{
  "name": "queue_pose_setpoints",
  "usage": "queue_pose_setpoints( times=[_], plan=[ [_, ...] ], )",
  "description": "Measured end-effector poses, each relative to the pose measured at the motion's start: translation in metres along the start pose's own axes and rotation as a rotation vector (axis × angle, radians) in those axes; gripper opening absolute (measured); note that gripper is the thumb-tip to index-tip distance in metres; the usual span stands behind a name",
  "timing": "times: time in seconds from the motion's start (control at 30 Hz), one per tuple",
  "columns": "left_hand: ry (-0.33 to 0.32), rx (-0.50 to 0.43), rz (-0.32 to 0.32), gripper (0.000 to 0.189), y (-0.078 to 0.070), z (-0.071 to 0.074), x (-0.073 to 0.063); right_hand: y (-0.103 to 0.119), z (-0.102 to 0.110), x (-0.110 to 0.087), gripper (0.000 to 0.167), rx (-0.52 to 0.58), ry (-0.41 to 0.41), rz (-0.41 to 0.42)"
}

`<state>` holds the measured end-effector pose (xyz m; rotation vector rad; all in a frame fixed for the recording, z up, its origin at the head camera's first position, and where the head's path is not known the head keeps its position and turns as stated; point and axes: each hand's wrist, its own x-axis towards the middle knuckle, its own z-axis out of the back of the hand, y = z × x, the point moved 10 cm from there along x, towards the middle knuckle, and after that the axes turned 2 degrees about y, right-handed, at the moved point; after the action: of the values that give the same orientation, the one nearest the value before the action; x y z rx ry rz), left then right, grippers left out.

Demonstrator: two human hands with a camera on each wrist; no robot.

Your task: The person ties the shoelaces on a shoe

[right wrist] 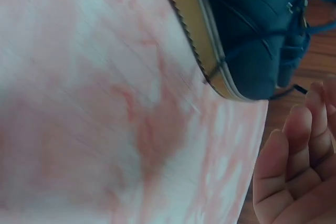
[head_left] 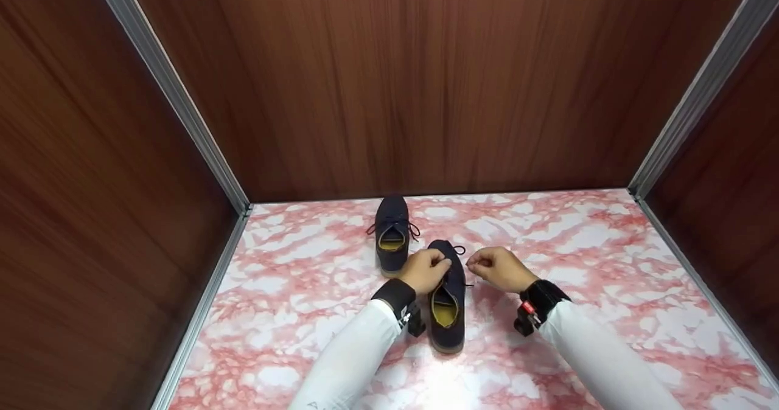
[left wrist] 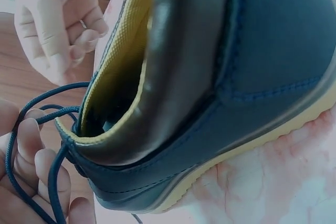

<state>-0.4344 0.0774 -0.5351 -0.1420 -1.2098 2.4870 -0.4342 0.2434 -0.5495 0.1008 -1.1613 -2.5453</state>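
A dark blue lace-up shoe with a yellow lining stands on the pink-and-white marbled surface, toe pointing away. My left hand is over its lacing; in the left wrist view the fingers pinch a dark blue shoelace, which loops across them. Just right of the shoe is my right hand, fingers loosely bent and no lace showing between them. In the right wrist view, its fingertips are near a lace end by the toe. Another lace hangs down the shoe's side.
The matching shoe, its laces tied in a bow, stands behind and left of the first one, near the back wall. Brown wood-grain panels enclose the surface at the back and both sides, with grey metal strips along the side edges.
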Motion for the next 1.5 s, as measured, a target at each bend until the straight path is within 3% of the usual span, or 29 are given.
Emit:
queue_pose_setpoints(
  times=[0.2, 0.6, 0.87, 1.0, 1.17, 1.37, 1.5],
  plan=[
    [-0.002, -0.006, 0.011, 0.022, 0.003, -0.001, 0.001, 0.002, -0.020, -0.003, 0.014, 0.075, 0.068, 0.013],
    [-0.028, -0.007, -0.012, 0.021, 0.000, 0.000, 0.002, 0.003, -0.028, -0.002, 0.007, 0.077, 0.003, 0.020],
    [-0.073, -0.018, 0.019, 0.015, 0.003, 0.010, 0.002, 0.005, -0.021, -0.006, 0.007, 0.068, 0.003, 0.025],
    [-0.065, -0.122, 0.053, 0.014, 0.007, 0.012, 0.003, 0.007, -0.017, -0.008, 0.007, 0.065, 0.006, 0.039],
    [-0.049, -0.329, 0.072, 0.020, 0.009, 0.017, 0.005, 0.009, -0.013, -0.011, 0.006, 0.063, 0.012, 0.060],
    [-0.023, -0.531, 0.079, 0.017, 0.015, 0.022, 0.008, 0.000, -0.002, -0.014, 0.006, 0.077, -0.005, 0.005],
    [0.017, -0.613, 0.102, 0.013, 0.024, 0.021, 0.008, -0.006, 0.006, -0.016, 0.006, 0.079, -0.024, -0.024]
  ],
)
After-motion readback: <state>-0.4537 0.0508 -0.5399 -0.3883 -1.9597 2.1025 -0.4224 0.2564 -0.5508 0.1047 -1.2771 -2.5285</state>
